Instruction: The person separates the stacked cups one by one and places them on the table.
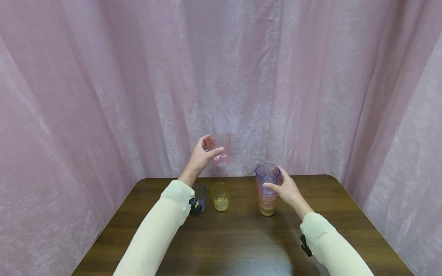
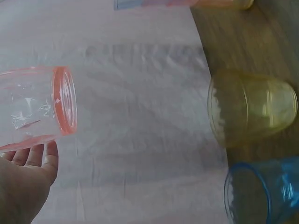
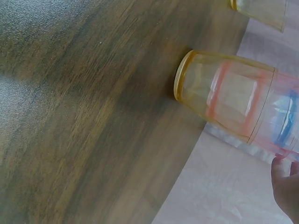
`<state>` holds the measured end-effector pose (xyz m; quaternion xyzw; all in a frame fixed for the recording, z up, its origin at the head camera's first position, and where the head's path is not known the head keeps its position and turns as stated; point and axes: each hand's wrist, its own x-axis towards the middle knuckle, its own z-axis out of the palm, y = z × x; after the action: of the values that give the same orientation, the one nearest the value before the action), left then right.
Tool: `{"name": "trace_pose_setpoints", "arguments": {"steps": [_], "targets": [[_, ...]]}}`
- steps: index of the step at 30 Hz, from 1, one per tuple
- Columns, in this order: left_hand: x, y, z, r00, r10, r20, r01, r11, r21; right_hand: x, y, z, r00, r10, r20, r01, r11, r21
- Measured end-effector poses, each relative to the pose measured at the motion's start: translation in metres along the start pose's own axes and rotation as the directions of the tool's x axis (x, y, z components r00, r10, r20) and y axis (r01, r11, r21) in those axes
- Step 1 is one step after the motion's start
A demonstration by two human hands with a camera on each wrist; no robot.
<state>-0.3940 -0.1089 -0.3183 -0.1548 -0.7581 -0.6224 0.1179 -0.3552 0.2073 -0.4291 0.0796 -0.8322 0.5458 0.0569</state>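
Observation:
Raised above the table, my left hand [image 1: 203,153] grips a clear pink cup [image 1: 223,149], upright, fingers and thumb around its side. Below it a clear yellow cup [image 1: 221,197] stands on the table, with a clear blue cup [image 2: 261,193] beside it on the left, partly hidden by the left wrist in the head view. On the right, my right hand [image 1: 284,189] holds a blue cup [image 1: 267,170] at the top of a stack. This cup sits inside a pink cup [image 3: 285,84], which sits inside a yellow cup [image 3: 201,88] standing on the table.
The brown wooden table [image 1: 235,245] has rounded far corners. Behind it hangs a pink curtain [image 1: 235,76], close to the table's far edge. A dark wrist device [image 1: 195,207] is strapped at the left cuff, and another device [image 1: 305,245] at the right.

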Motion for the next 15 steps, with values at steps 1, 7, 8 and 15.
{"name": "trace_pose_setpoints", "arguments": {"steps": [1, 7, 8, 15], "targets": [[0.0, -0.001, -0.004, 1.0, -0.001, -0.006, 0.001, 1.0, 0.0, 0.0, 0.0, -0.001, 1.0, 0.0, 0.0, 0.0, 1.0, 0.002], [-0.004, -0.002, -0.032, 0.999, -0.022, -0.046, 0.023, 1.0, 0.003, 0.001, -0.003, -0.003, 1.0, -0.004, 0.004, 0.004, 1.0, 0.009], [-0.005, -0.003, -0.036, 0.998, -0.027, -0.053, 0.027, 1.0, 0.0, 0.001, -0.003, -0.004, 1.0, -0.004, 0.004, 0.004, 1.0, 0.008], [-0.012, -0.017, -0.067, 0.993, -0.082, -0.08, 0.083, 0.996, 0.011, 0.001, 0.0, -0.001, 1.0, -0.004, 0.001, 0.004, 1.0, 0.012]]}}
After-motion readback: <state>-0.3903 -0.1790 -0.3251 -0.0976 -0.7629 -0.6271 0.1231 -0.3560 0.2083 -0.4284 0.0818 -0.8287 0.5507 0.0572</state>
